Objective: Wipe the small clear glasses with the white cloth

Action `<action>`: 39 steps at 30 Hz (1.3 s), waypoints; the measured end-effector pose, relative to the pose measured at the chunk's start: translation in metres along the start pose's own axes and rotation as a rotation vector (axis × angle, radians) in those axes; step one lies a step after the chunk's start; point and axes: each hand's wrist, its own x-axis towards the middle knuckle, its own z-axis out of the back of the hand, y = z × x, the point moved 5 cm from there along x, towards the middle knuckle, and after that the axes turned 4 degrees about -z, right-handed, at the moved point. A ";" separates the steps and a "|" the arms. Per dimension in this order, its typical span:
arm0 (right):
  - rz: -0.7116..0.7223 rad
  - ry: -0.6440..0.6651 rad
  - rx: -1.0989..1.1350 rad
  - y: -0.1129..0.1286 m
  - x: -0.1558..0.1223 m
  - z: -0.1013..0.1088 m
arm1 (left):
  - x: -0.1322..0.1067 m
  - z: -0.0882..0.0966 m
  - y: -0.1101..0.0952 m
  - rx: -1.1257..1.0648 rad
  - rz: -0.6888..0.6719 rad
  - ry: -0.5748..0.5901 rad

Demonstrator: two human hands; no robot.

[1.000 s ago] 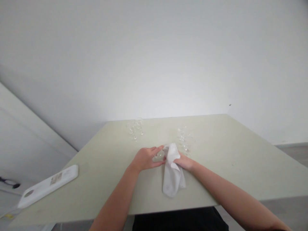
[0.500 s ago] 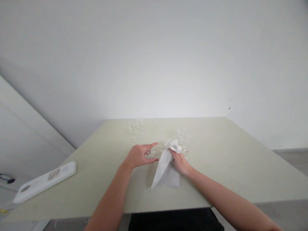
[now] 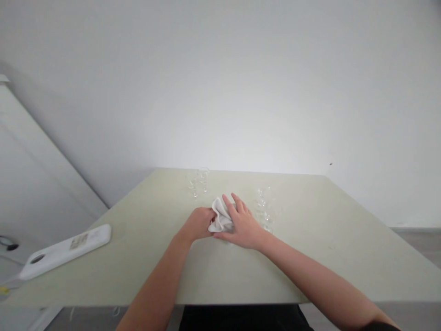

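A pale counter (image 3: 144,271) runs back to a bare white wall, with a white cabinet (image 3: 31,184) off to the left. Both forearms reach in from the near edge and meet around the middle of the counter.

The left hand (image 3: 199,225) is curled into a closed grip. Its fingers are tucked against the edge of a bunched white cloth (image 3: 220,217), and I cannot tell whether anything sits inside the fist. The right hand (image 3: 245,226) has its grip wrapped over the cloth, fingers splayed across the top and thumb underneath, so the wad is pinched between the two hands just above the counter. Anything inside the folds is hidden.

Near the left edge, well apart from the hands, lies a flat white case (image 3: 65,250). Just beyond the right hand's knuckles stand the near glasses (image 3: 263,209), clear and faint against the surface. The far glasses (image 3: 200,184) stand further back, near the wall.

The main risk I see is the near glasses. They stand close to the right hand and are hard to see, so a wide turn of the wrist or a loose flick of cloth could tip one into another. If the cloth does wrap something fragile, a hard squeeze or twist between the two grips could crack it.
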 end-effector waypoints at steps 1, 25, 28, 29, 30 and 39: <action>-0.002 0.014 0.002 0.002 0.001 -0.001 | 0.000 0.000 0.004 0.023 0.035 -0.010; -0.326 -0.210 0.637 -0.058 -0.014 -0.035 | 0.001 0.005 -0.009 -0.258 0.010 -0.180; -0.358 -0.286 0.644 -0.057 -0.017 -0.028 | -0.002 0.015 -0.005 -0.453 -0.013 -0.342; -0.321 -0.283 0.617 -0.054 -0.017 -0.025 | -0.002 0.015 -0.002 -0.518 0.014 -0.380; -0.266 -0.268 0.575 -0.051 -0.017 -0.022 | -0.001 0.012 0.002 -0.591 0.063 -0.402; 0.189 -0.131 0.204 -0.016 -0.023 -0.008 | 0.007 -0.047 0.020 -1.107 0.643 -0.138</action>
